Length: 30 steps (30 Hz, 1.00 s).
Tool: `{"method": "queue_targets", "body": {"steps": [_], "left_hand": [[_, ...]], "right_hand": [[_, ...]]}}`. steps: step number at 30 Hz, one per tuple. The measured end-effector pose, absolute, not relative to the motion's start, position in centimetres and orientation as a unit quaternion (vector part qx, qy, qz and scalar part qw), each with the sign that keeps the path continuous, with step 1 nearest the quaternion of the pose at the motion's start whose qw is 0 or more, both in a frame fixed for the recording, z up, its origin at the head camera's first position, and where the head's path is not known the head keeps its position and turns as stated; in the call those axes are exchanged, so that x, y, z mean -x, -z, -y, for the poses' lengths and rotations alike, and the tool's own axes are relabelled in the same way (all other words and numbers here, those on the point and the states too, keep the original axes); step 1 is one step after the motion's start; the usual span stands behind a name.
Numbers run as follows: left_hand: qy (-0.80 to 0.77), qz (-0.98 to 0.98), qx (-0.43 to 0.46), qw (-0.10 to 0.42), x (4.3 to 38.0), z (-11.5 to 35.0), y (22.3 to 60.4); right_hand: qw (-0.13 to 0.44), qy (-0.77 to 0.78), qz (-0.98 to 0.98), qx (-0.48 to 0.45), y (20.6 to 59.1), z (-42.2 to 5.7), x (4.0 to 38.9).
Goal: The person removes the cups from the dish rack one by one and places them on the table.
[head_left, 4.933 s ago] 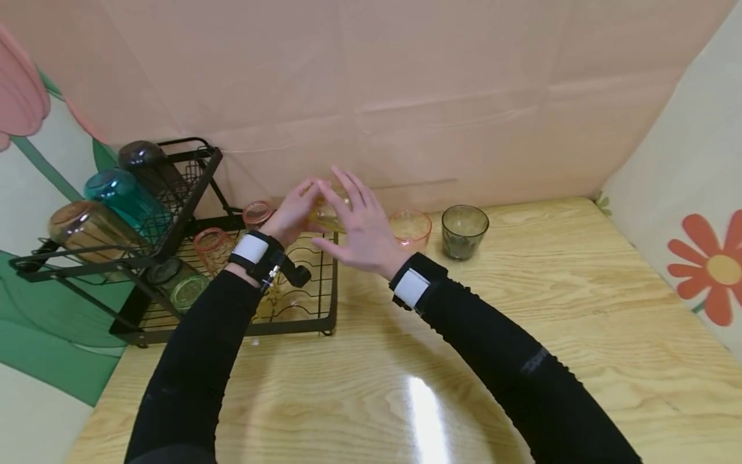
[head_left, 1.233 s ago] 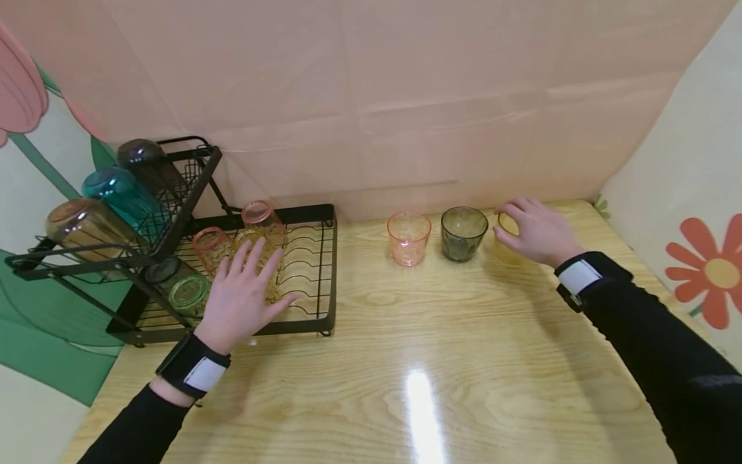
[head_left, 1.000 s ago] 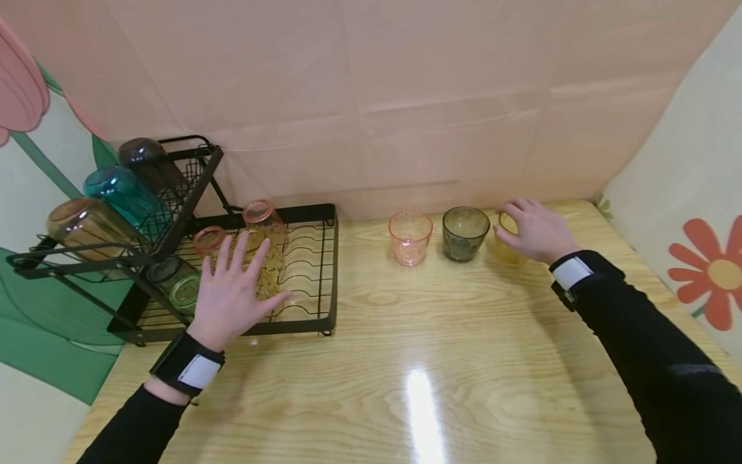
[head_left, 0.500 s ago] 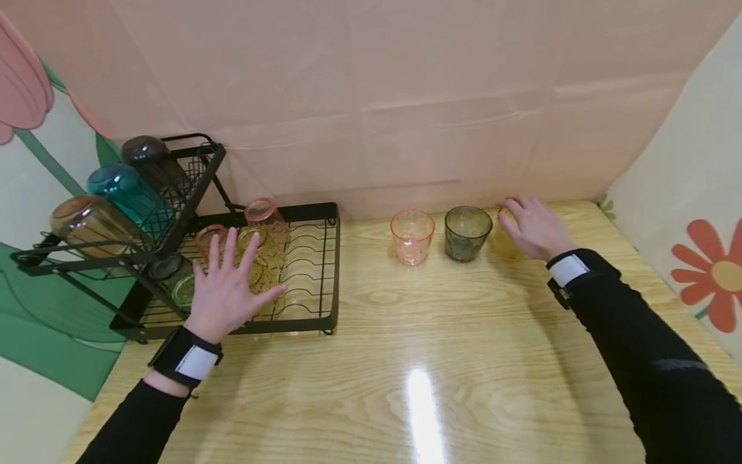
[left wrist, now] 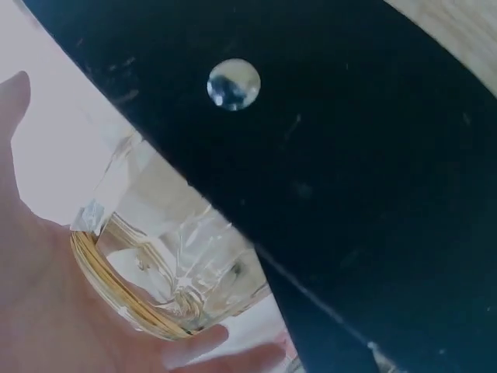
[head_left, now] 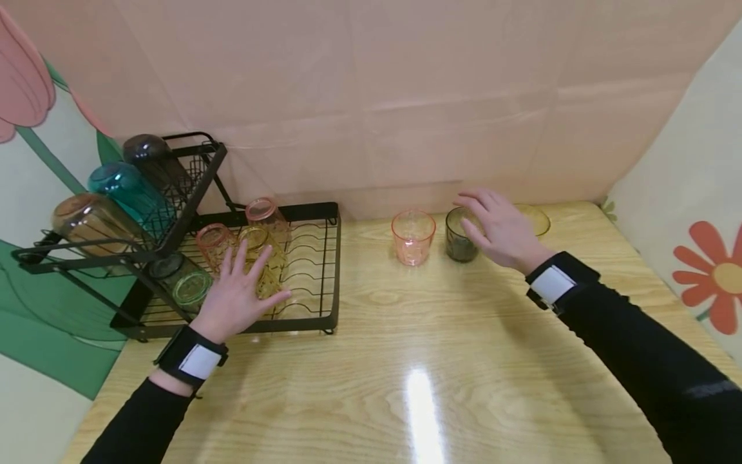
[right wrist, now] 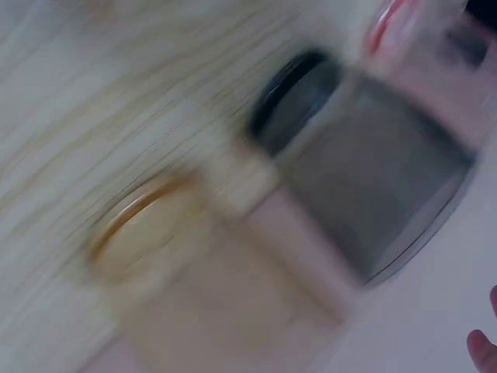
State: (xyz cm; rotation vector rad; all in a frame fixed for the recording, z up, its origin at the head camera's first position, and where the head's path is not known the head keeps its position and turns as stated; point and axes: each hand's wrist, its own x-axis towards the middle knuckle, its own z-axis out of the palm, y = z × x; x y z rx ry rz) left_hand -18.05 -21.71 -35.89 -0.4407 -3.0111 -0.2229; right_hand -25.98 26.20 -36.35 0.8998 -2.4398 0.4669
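Right grip (head_left: 502, 232) hovers over wood-grain tabletop (head_left: 371, 361) near a pink backdrop (head_left: 371, 109)

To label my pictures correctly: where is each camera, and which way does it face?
Head: worn on head, facing forward-down at rack, left grip, right grip; sleeves show.
Left wrist: worn there, facing a glass; left grip shows.
Right wrist: worn there, facing gray glass, yellow glass; fingertips show.
Head and right wrist share these glasses.

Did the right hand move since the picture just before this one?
Yes, to the left: in the head view, the right hand was right of the dark glass and now covers part of it.
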Motion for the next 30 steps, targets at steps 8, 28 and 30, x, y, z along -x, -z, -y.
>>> {"method": "queue_targets", "body": {"steps": [8,28,30], "left_hand": [[0.090,0.984,0.147,0.039,18.0,21.4,36.1],[0.032,0.981,0.180,0.070,19.7,21.5,35.9],[0.030,0.979,0.182,0.081,19.8,21.6,36.0]], "right_hand": [[0.231,-0.151,0.875,-0.399,35.4,-20.7,24.1],[0.203,-0.128,0.850,-0.468,35.6,-13.7,22.3],[0.206,-0.122,0.850,-0.470,35.7,-12.8,22.0]]}}
